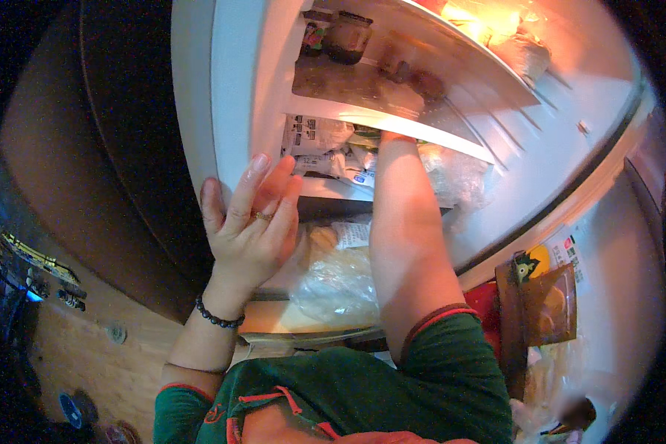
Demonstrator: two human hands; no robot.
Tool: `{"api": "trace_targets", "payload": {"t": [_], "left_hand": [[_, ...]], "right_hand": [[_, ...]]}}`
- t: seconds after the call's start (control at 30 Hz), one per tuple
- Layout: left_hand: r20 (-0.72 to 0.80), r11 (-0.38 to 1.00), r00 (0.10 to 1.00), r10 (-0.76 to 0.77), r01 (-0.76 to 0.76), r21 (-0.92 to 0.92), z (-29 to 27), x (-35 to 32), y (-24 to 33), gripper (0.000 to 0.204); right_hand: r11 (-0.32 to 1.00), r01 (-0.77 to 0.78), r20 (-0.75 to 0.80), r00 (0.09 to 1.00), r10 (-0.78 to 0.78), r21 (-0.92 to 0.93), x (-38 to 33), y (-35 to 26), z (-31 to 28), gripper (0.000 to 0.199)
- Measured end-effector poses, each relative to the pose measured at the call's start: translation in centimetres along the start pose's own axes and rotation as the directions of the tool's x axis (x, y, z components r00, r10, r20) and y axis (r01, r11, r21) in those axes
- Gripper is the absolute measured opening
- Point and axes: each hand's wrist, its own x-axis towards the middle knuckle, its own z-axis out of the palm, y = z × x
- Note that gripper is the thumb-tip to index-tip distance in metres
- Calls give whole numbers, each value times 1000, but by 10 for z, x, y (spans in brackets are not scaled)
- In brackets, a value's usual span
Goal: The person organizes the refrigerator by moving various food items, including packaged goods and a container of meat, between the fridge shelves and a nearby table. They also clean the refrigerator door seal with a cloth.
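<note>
My left hand is raised at the left side wall of an open fridge, its fingers stretched out and nothing in it. It has a ring and a dark bead bracelet. My right forearm reaches in under the pale front edge of a shelf. Beyond that edge my right hand is only dimly visible through the shelf, and its fingers cannot be made out. Around the right wrist lie printed plastic packages and a clear plastic bag.
A clear bag of food lies in the lower compartment. A dark jar stands on the upper shelf. The door rack at the right holds a brown pouch and other packages. Wooden floor shows at the lower left, with a blue round object.
</note>
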Motion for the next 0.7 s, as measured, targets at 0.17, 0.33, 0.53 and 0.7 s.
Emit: {"api": "trace_targets", "payload": {"t": [0.17, 0.33, 0.53, 0.7], "left_hand": [[6, 1000, 1000, -6, 6, -25, 1, 0, 0, 22], [16, 999, 1000, -21, 21, -27, -2, 1, 2, 22], [26, 999, 999, -35, 36, -30, -1, 2, 4, 18], [17, 998, 999, -52, 52, -18, -2, 4, 6, 17]], "right_hand": [[996, -85, 51, 995, 85, -15, -23, 14, 19, 31], [988, -154, 105, 982, 157, -31, -45, 28, 38, 32], [978, -205, 148, 967, 209, -42, -58, 33, 52, 32], [971, -235, 163, 957, 240, -51, -69, 29, 52, 33]]}}
